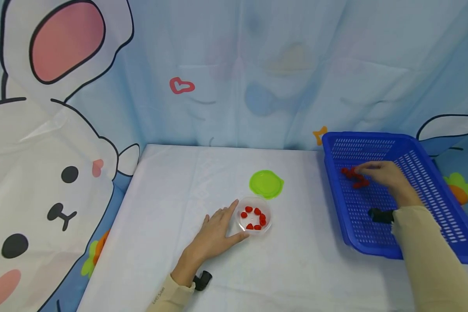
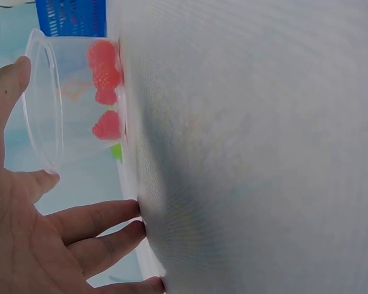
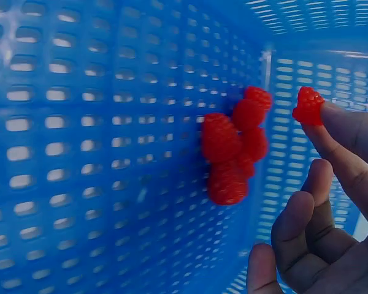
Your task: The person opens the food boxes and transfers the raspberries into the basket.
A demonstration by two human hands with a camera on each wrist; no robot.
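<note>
Inside the blue basket [image 1: 374, 247], my right hand [image 1: 384, 175] pinches a red raspberry [image 3: 308, 107] between thumb and forefinger. Several more raspberries [image 3: 227, 147] lie clustered on the basket floor beside that hand. On the table, a clear round plastic cup [image 2: 73, 92] stands upright with several raspberries [image 2: 107, 73] in its bottom. My left hand [image 1: 214, 234] rests against the cup's near left side, thumb and forefinger spread at its rim. The other left fingertips [image 2: 135, 211] touch the tabletop, extended rather than curled.
A bright green lid [image 1: 266, 184] lies on the white table [image 1: 171, 195] just behind the cup. At the table's right side stands the basket with its raised perforated walls. A printed blue curtain [image 1: 234, 86] hangs along the back edge.
</note>
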